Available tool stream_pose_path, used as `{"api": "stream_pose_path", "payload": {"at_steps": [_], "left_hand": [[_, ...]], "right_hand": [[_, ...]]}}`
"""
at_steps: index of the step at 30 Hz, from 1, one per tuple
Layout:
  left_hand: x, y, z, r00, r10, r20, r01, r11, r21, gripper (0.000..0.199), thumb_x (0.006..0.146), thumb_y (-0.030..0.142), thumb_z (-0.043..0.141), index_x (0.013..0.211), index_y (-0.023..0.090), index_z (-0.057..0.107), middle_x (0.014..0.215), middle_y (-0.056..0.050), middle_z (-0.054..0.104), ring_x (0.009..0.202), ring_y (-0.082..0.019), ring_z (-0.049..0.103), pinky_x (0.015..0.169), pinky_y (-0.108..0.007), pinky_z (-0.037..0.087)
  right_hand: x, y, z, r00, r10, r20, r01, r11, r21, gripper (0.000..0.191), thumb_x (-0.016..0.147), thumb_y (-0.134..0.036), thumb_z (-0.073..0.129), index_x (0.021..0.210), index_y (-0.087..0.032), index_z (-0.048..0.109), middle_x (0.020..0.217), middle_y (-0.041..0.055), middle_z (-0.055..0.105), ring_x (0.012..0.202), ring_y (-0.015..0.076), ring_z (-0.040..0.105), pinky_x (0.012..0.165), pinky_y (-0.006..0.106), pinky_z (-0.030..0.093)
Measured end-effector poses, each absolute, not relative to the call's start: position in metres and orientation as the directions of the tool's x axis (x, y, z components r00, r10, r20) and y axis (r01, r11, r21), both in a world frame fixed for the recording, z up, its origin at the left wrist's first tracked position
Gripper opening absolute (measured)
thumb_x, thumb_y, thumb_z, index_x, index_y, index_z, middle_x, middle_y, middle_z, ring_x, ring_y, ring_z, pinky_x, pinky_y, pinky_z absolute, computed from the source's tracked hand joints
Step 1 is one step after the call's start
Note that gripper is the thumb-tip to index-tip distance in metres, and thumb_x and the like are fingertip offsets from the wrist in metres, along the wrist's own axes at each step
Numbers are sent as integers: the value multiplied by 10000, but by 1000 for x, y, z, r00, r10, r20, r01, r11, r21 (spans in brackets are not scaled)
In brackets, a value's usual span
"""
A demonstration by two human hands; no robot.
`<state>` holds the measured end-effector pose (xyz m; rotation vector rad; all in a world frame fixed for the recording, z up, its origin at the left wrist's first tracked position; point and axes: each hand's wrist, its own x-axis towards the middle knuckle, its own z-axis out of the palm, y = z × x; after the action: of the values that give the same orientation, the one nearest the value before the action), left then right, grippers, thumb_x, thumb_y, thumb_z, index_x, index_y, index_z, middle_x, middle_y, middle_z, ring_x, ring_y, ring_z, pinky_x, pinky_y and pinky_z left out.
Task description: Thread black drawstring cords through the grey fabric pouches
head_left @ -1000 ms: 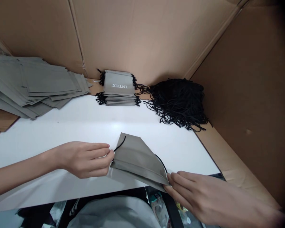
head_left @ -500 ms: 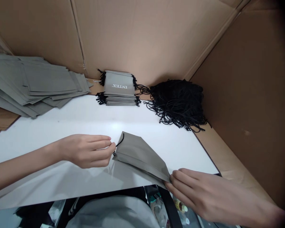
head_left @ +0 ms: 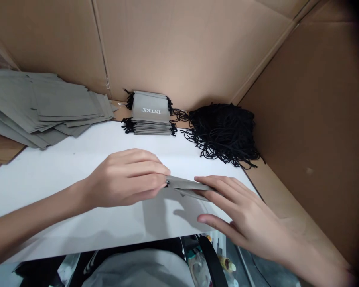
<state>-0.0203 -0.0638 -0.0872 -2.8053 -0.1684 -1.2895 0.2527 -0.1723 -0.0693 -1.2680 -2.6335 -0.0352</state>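
Observation:
A grey pouch [head_left: 185, 183] is held edge-on above the white board, its layers slightly parted. My left hand [head_left: 131, 177] pinches the pouch's left end, and a small dark bit with a shiny spot shows at the fingertips. At the other end, my right hand [head_left: 236, 207] touches the pouch with outstretched fingers while the thumb stands apart. Part of the pouch's right end is hidden by those fingers. Behind the hands stands a stack of grey pouches [head_left: 151, 105] printed INTEX, with black knotted cords at the sides.
A heap of black cords [head_left: 223, 131] lies at the back right. Several flat grey pieces [head_left: 60, 101] are piled at the back left. Cardboard walls [head_left: 173, 48] enclose the white board [head_left: 107, 231] at the back and right.
Both hands have come closer together, and the pouch has been lifted and turned edge-on. My right hand moved up and left, its thumb now off the pouch. The black cord end no longer shows.

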Motion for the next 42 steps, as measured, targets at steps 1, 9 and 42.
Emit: {"api": "stream_pose_path", "payload": {"at_steps": [1,9,42], "left_hand": [[-16,-67,-85,635,134,761,98,-991,93,113,854,80,666,872,188,641,910,-18,774,859,-159,717,839,-277,591],[-11,-83,-74,568,427,703,92,-883,461,130,946,115,534,960,202,630,882,-11,747,799,-127,712,712,-197,550],[-36,-68,-56,609,644,462,169,-675,718,186,885,115,614,1011,251,629,698,58,659,602,-93,605,613,-191,481]], "right_hand": [[246,-170,-70,-581,772,257,777,620,-108,309,985,-412,557,1082,-132,645,1270,172,629,1096,280,602,888,423,513],[208,-138,-79,-466,651,599,666,704,-247,274,1038,-272,471,871,-140,642,1018,122,720,867,201,646,744,333,485],[204,-102,-122,-361,485,796,664,733,-145,285,947,-196,503,670,-221,440,577,-3,489,507,138,361,478,299,295]]}}
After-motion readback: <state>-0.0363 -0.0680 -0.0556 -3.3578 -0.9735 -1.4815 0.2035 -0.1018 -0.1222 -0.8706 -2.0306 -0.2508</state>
